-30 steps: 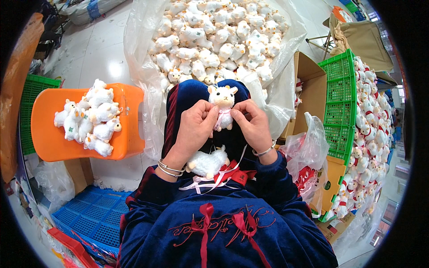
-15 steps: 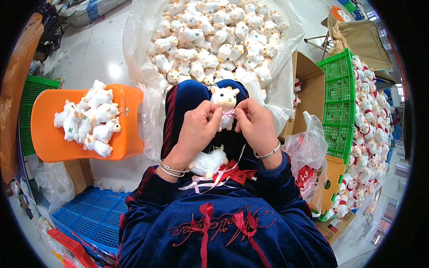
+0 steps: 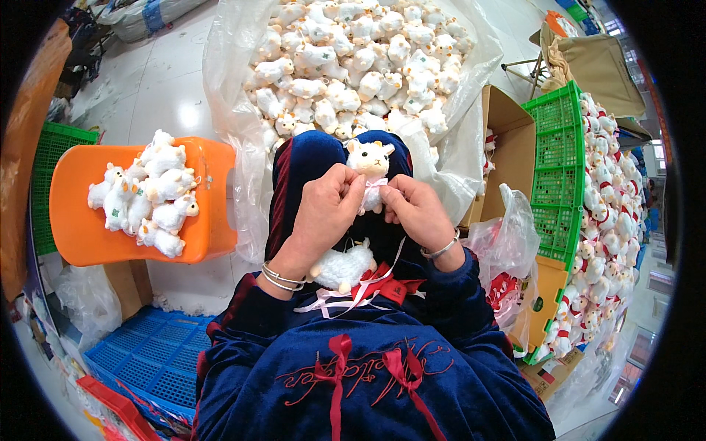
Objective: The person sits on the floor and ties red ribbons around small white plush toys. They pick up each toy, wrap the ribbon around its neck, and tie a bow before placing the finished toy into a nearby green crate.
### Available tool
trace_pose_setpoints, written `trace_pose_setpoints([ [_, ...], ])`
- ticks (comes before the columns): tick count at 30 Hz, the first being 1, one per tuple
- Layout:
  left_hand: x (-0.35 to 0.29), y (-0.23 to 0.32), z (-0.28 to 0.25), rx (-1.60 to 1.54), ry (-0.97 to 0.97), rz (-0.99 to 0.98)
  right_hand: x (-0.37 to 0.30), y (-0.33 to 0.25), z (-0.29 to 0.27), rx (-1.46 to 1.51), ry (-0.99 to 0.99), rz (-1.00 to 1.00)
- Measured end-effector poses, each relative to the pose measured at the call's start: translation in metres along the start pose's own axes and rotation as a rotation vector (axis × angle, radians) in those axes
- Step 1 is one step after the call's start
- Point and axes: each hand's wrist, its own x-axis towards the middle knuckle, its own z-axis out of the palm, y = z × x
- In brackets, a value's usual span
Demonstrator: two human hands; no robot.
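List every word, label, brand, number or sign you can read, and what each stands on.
Blue top: red looping script across it; I won't copy its words.
Red cloth on the lap: a dark mark, too small to read.
Carton at lower right: printed marks, too small to read.

Has the white plush toy [image 3: 370, 156] facing rightward now, instead of straight ahead as a second ago. Spreads the pink ribbon [image 3: 373, 182] crosswise below its head rather than hanging. Against half a second ago, curls the right hand [image 3: 421, 209] more, fingertips slightly lower and farther left.
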Motion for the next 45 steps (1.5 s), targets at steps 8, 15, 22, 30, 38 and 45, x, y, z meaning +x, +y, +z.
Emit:
trace_pose_setpoints([
  [8,-0.001,0.0,0.0,0.021,-0.006,-0.029,0.004,0.009,0.004,0.123,-0.006,-0.095],
  [15,0.0,0.0,-0.002,-0.045,-0.021,-0.079,0.008,0.013,0.005,0.187,-0.027,-0.086],
  [22,0.002,-0.001,-0.004,-0.094,-0.058,-0.106,0.006,-0.006,0.003,-0.147,0.478,-0.414],
  [30,0.003,0.001,-0.005,-0.036,-0.041,-0.078,0.017,-0.002,0.025,-0.211,0.399,-0.354],
  [38,0.004,0.0,-0.002,-0.111,0.024,-0.105,0.019,0.015,0.037,0.119,0.429,-0.324],
  [45,0.009,-0.006,-0.015,-0.011,0.051,-0.005,0.024,0.017,0.031,0.05,0.38,-0.393],
])
